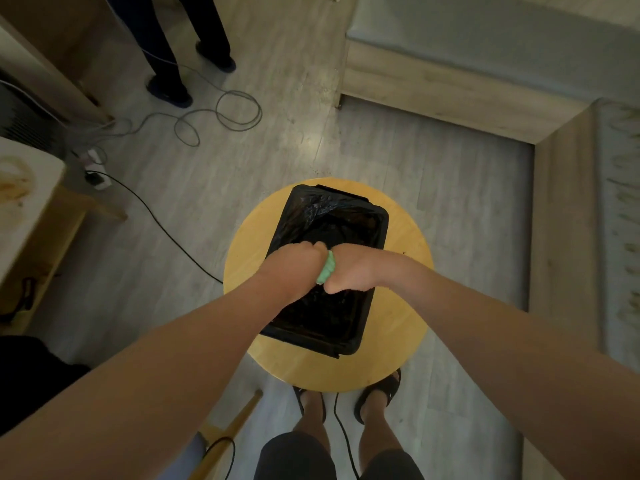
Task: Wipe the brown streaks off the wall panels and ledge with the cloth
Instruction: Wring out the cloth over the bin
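1. Cloth [327,270]: green, bunched into a tight twist. It sits directly above the open mouth of the bin [378,220], caught between my two fists.
2. Left hand [298,263]: clenched round the cloth's left end, back of the hand upward.
3. Right hand [353,273]: clenched round the other end and pressed close against the left. I judge this to be wringing, held over the bin so that any drips land in the liner and not on the floor.
4. Bin: black, rectangular, lined with a black bag. I cannot tell what is inside it.
5. Stool [249,271]: a round yellow wooden top directly under the bin. It probably raises the bin to within easy reach.
6. My feet [311,407]: in dark sandals, on the near side of the bin.
7. Ledge [564,209]: pale wood, to the right of the bin and well apart from it.
8. Wall panel [620,202]: beyond the ledge, bearing dull marks. It is out of arm's reach, so the wiping waits.
9. White surface [20,188]: far left of the bin, showing a brown stain.
10. Cables [221,116]: looped on the floor beyond the bin to its left, near another person's legs [166,46].
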Available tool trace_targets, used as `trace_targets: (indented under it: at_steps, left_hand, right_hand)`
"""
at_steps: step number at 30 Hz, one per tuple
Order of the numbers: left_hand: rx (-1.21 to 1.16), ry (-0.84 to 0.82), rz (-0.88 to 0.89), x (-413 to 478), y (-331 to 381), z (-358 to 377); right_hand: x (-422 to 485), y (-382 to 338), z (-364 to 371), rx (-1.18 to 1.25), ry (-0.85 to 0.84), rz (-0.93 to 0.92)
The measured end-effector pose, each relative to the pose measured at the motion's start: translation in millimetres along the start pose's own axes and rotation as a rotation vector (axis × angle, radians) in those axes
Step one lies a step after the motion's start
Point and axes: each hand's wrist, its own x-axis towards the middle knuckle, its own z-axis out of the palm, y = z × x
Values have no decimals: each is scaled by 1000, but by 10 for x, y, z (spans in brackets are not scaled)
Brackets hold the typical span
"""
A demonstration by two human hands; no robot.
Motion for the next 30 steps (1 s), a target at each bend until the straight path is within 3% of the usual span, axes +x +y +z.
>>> trace_targets:
  at_steps: [2, 8, 13, 16, 20, 26, 30]
  left_hand:
    - [40, -13, -20, -5, -6, -69]
    - [-124, -243, -82, 93, 59, -292]
    - [-589, -512, -229, 56, 71, -223]
    - [-754, -484, -266, 68, 74, -98]
    - [-597, -250, -161, 76, 134, 110]
    - [-296, 270, 82, -57, 65, 331]
    - [-284, 301, 218, -93, -22, 314]
  right_hand:
    - [3, -58, 60, -219, 146, -72]
    - [2, -10, 160, -575, 580, -130]
    - [27, 161, 341, -706, 666, -264]
    - [61, 243, 374, -774, 736, -262]
    - [81, 263, 264, -649, 577, -143]
    - [55, 262, -27, 8, 252, 51]
    - [-39, 177, -176, 473, -114, 231]
